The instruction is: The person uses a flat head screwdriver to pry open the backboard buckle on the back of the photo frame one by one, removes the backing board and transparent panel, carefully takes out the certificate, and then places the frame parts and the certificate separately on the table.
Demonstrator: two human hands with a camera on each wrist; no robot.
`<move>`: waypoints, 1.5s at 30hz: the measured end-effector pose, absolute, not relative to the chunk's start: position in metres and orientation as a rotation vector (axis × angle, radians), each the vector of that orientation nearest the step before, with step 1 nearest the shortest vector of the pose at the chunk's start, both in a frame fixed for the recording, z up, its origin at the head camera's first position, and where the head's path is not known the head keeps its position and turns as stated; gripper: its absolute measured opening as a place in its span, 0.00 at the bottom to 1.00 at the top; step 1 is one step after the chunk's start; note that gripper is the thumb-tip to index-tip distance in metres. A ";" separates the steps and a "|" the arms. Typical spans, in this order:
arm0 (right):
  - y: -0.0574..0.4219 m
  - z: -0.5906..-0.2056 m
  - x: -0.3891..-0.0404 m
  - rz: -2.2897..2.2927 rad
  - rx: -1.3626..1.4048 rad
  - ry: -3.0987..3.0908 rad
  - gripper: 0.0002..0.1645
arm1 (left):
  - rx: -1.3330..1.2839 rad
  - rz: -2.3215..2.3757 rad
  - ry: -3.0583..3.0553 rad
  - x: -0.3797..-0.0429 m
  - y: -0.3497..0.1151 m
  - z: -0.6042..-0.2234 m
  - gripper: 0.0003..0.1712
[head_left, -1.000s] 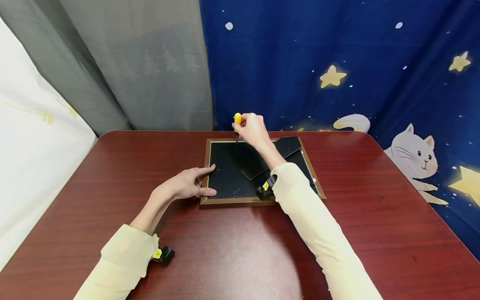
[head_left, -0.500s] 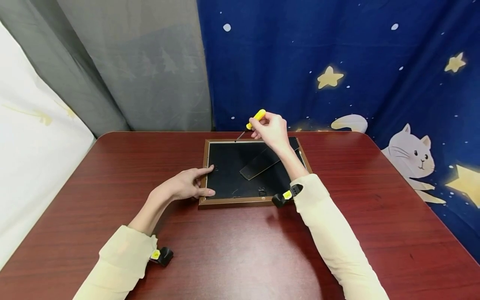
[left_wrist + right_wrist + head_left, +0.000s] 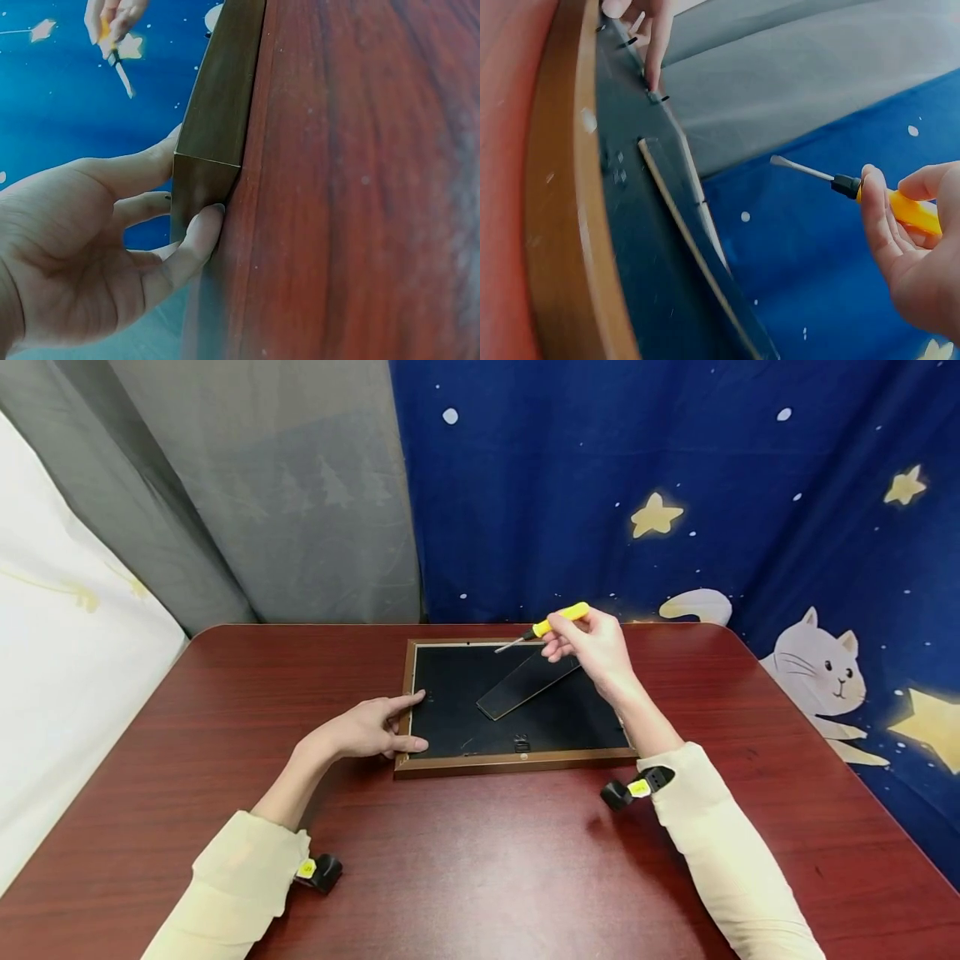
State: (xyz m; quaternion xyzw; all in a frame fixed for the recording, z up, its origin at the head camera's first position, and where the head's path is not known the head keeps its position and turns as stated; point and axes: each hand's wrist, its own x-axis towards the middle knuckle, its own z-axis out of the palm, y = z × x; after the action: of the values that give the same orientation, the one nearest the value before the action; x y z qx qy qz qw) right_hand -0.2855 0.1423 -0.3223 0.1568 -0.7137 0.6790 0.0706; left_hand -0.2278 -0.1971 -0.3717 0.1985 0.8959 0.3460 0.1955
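A picture frame (image 3: pixel 517 765) lies face down on the table, its black backing board (image 3: pixel 450 718) and slanting stand leg (image 3: pixel 521 689) uppermost. My left hand (image 3: pixel 363 728) holds the frame's left side, thumb and index finger on top; the left wrist view shows other fingers (image 3: pixel 196 234) against its outer side. Above the frame's right part, my right hand (image 3: pixel 600 652) grips a screwdriver (image 3: pixel 564 618) by its yellow handle. The screwdriver's flat tip points left and is clear of the frame. Small dark metal tabs (image 3: pixel 628 42) stick out along the frame's inner edge in the right wrist view.
The reddish-brown wooden table (image 3: pixel 480 860) extends around the frame. Behind it hang a grey curtain (image 3: pixel 300 510) and a blue one (image 3: pixel 540 493) with stars and a cat. White cloth (image 3: pixel 67 652) hangs at the left.
My right hand has moved right with the screwdriver, lifting its tip off the frame's far edge. The screwdriver has swung from upright to nearly level. My left hand stays at the frame's left side.
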 end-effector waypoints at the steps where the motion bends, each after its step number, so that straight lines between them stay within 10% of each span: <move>1: 0.147 -0.324 -0.283 2.080 0.448 -2.140 0.17 | 0.552 0.978 2.507 -0.228 -0.197 -0.372 0.50; 34: 0.226 -0.392 -0.207 2.598 0.041 -2.237 0.10 | 0.513 1.121 2.617 -0.253 -0.200 -0.378 0.08; 45: 0.232 -0.394 -0.208 2.583 -0.001 -2.293 0.11 | 0.476 1.127 2.559 -0.250 -0.196 -0.378 0.09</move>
State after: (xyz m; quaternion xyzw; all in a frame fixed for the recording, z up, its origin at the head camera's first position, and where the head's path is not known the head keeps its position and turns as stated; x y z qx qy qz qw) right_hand -0.2082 0.2321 -0.3944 -0.0002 -0.6559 0.7387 -0.1555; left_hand -0.2498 -0.1959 -0.3778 0.1660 0.8917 0.3928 0.1520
